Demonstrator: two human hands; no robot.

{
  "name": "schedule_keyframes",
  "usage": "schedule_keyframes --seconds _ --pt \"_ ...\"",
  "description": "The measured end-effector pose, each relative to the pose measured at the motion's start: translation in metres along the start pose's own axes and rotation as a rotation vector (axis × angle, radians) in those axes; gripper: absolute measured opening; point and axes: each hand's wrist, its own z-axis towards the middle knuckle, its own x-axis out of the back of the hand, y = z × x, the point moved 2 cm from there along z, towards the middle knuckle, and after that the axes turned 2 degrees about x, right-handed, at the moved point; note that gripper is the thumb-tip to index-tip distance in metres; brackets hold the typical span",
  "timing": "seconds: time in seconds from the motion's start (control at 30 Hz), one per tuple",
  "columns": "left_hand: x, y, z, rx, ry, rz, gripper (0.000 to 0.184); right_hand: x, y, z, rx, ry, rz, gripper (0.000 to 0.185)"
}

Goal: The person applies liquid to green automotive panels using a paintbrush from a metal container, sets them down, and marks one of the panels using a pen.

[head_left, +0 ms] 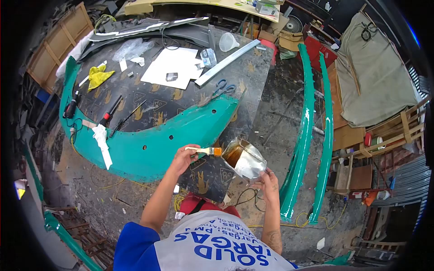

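Note:
My left hand (183, 160) is closed around the pale handle of a flat paintbrush (209, 151). Its orange-stained bristles point right, close to the rim of a shiny metal tin (251, 164). Amber-brown residue coats part of the tin's inside; how much liquid it holds I cannot make out. My right hand (266, 181) grips the tin's lower right side, with the opening tilted toward the brush. Just beyond my left hand lies a large curved teal panel (181, 128) with several holes, resting on the dark table.
On the table (253, 97) lie scissors (221, 88), a red-handled tool (108, 113), a yellow cloth (99, 77), white sheets (174, 67), a metal bar (228, 62) and a funnel (228, 42). Two long teal strips (303, 131) stand to the right. Cables (262, 226) cross the floor.

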Motion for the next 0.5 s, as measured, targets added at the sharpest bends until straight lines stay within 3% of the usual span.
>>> schedule_keyframes --seconds 0.17,0.37,0.43,0.5 --pt "0.015 0.039 0.057 -0.001 -0.021 0.07 0.023 -0.016 -0.018 0.017 0.045 0.106 0.114 0.076" --pt "0.017 0.078 0.145 -0.008 -0.116 0.246 0.023 -0.016 -0.015 0.064 0.104 0.237 0.02 0.079" --pt "0.011 0.089 0.169 -0.038 -0.151 0.319 0.021 -0.018 -0.013 0.08 0.142 0.264 0.056 0.037" --pt "0.002 0.096 0.19 -0.053 -0.171 0.333 0.021 -0.024 -0.013 0.093 0.148 0.32 0.033 0.03"
